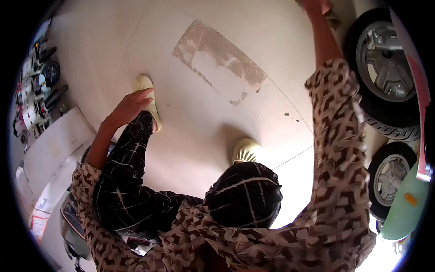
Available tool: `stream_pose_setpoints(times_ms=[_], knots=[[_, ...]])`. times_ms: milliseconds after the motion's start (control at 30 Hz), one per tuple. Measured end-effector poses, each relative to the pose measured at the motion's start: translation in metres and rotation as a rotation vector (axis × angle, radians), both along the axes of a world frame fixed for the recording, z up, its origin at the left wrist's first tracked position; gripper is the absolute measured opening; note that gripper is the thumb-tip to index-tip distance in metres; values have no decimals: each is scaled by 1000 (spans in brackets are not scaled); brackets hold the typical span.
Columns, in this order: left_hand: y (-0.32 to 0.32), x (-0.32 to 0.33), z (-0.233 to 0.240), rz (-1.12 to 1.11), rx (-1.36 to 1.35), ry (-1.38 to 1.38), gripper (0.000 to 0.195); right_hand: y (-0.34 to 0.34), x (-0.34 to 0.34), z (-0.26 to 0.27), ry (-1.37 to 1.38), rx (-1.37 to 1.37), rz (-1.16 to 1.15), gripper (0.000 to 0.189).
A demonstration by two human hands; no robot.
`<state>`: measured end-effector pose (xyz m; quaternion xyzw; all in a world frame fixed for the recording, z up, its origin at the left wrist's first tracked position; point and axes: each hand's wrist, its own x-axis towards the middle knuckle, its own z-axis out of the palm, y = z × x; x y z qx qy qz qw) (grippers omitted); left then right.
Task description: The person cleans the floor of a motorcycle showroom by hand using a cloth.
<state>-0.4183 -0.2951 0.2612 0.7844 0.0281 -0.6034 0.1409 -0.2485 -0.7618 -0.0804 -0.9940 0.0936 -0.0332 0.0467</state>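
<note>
My left hand [131, 105] hangs over my left shoe [143, 81], a pale yellow clog. Nothing is in it, and a small gap parts the thumb from the forefinger. Whether the hand rests on the leg or hovers above it, I cannot tell. My right hand [316, 6] is stretched far forward at the top edge, partly cut off, so its grip is hidden. A large scooter wheel [385, 68] with a grey alloy rim and black tyre stands to the right of that arm. My other clog [247, 149] is below the middle, in front of my bent knee.
A second scooter wheel [390, 180] stands lower right, beside a green body panel [404, 204]. Several scooters [42, 78] are lined up at the far left, beyond a low white wall [57, 146]. The pale floor has a worn brownish patch [234, 54].
</note>
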Motion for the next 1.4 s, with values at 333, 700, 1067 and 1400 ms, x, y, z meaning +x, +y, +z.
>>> stream_pose_setpoints(times_ms=[333,700,1067,1400], knots=[[5,12,-9,-12,-18,50,45,107,-316,164,362,528,806,40],[69,-49,-52,141,-14,-24,44,10,-313,132,459,-159,-310,45],[122,-103,-61,58,-32,-112,48,257,-331,154,382,341,663,44],[219,-197,-118,349,408,-211,79,-6,-179,44,-256,-51,317,42]])
